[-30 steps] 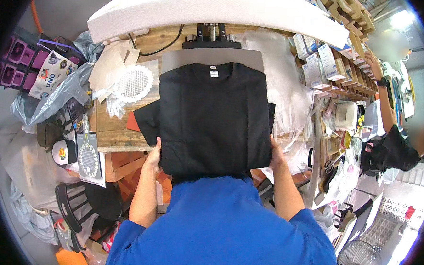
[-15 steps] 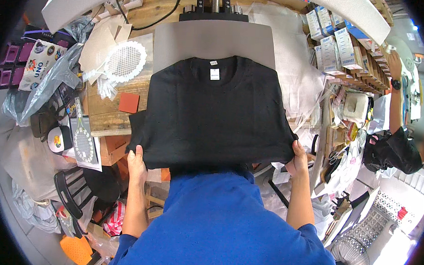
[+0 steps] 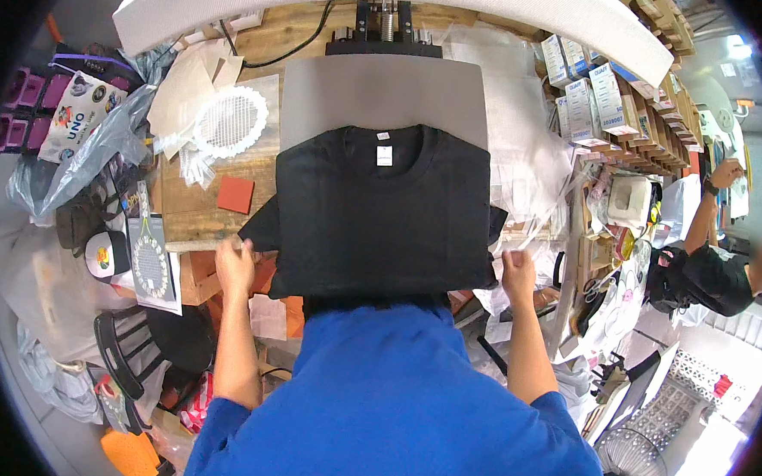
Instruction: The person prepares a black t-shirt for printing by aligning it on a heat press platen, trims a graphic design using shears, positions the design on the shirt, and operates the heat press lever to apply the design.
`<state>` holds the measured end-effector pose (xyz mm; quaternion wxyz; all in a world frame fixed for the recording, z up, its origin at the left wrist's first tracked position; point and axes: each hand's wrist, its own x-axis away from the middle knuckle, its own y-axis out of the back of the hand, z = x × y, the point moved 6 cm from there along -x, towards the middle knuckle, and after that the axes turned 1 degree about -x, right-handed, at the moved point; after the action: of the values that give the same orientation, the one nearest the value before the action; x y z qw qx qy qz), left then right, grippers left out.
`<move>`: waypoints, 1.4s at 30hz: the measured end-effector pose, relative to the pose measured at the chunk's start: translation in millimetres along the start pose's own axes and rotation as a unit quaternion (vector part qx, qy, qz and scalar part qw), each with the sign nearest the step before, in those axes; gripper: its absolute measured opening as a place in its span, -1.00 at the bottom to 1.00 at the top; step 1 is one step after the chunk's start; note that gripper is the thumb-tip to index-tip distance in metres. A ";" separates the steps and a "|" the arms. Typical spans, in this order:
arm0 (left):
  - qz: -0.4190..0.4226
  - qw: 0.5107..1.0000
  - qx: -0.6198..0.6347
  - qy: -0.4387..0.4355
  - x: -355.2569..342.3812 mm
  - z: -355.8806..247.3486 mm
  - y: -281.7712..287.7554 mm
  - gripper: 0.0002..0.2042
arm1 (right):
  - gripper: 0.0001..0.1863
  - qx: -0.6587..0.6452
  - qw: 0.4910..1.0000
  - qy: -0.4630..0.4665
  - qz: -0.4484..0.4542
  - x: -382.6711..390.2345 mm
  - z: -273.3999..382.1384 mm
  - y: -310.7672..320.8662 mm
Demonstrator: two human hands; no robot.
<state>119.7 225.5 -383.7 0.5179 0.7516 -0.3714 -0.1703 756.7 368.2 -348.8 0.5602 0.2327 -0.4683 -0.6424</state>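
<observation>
A black T-shirt [image 3: 382, 212] lies flat, collar away from me, over the grey lower plate [image 3: 380, 87] of a heat press on a wooden bench. A white label shows inside the collar. My left hand [image 3: 235, 265] pinches the shirt's left sleeve edge. My right hand [image 3: 517, 275] is closed at the shirt's lower right corner. The shirt's hem hangs off the plate's near edge, against my blue top. The white upper plate [image 3: 393, 6] of the press is raised above the far side.
On the bench to the left lie a white round mesh piece [image 3: 228, 122], a red square pad [image 3: 235, 194], paper sheets and plastic bags [image 3: 101, 146]. Boxes [image 3: 591, 94] fill shelves at right. Another person [image 3: 707, 272] works at far right. A black chair [image 3: 134, 346] stands lower left.
The shirt has slid toward me on the plate, so more grey shows beyond the collar. Both hands have moved outward to the shirt's sides.
</observation>
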 end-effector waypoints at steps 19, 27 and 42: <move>0.045 0.899 0.412 -0.143 -136.1 -163.9 94.7 -0.77 | -0.66 0.179 0.867 0.461 0.051 -53.8 344.4 -73.1; 0.169 0.875 0.237 -0.387 -136.1 -370.6 6.6 -0.73 | -0.83 0.086 0.862 0.491 0.093 -51.4 357.0 -54.1; 0.164 0.844 0.139 -0.491 -92.6 -338.2 -21.8 -0.84 | -0.82 0.019 0.888 0.453 0.074 -67.1 340.1 -74.1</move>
<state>283.0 518.1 -278.1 0.1783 0.5615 -0.7148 -0.3768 457.2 542.2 -273.8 0.7526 0.4737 -0.1921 -0.4151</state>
